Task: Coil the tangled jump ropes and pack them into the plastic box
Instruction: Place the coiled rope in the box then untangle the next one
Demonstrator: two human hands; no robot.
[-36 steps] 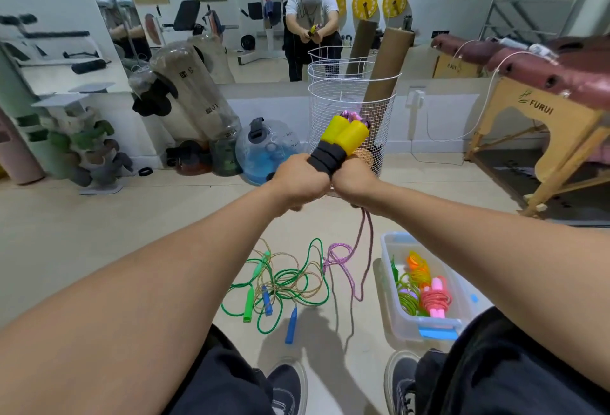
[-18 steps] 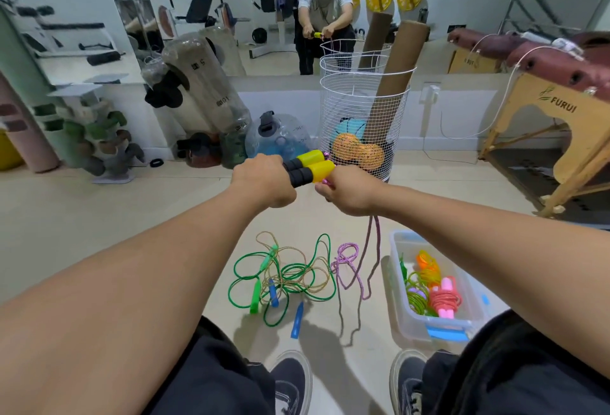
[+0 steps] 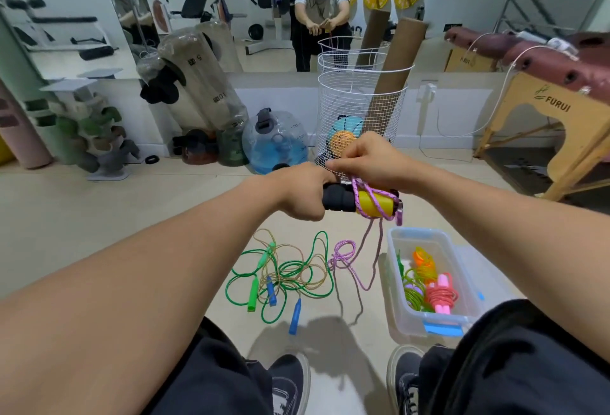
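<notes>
My left hand (image 3: 302, 191) grips the black-and-yellow handles (image 3: 359, 203) of a jump rope, held level above the floor. My right hand (image 3: 366, 160) pinches that rope's pink cord (image 3: 369, 195), which loops over the yellow part of the handles and hangs down to a loose pile (image 3: 345, 254) on the floor. Left of the pile lies a tangle of a green rope (image 3: 317, 277) and a tan rope with blue handles (image 3: 271, 290). The clear plastic box (image 3: 399, 312) stands at the right, with coiled green, orange and pink ropes (image 3: 440, 294) inside.
A white wire basket (image 3: 359, 111) with balls and cardboard tubes stands just behind my hands. Water jugs (image 3: 274, 142) and a dumbbell rack (image 3: 89, 137) line the mirror wall. A massage table (image 3: 554, 84) stands at the right. My shoes (image 3: 290, 385) are below the ropes.
The handles went from pointing up to lying level and lower. My right hand has left the handles and now lays the pink cord over them.
</notes>
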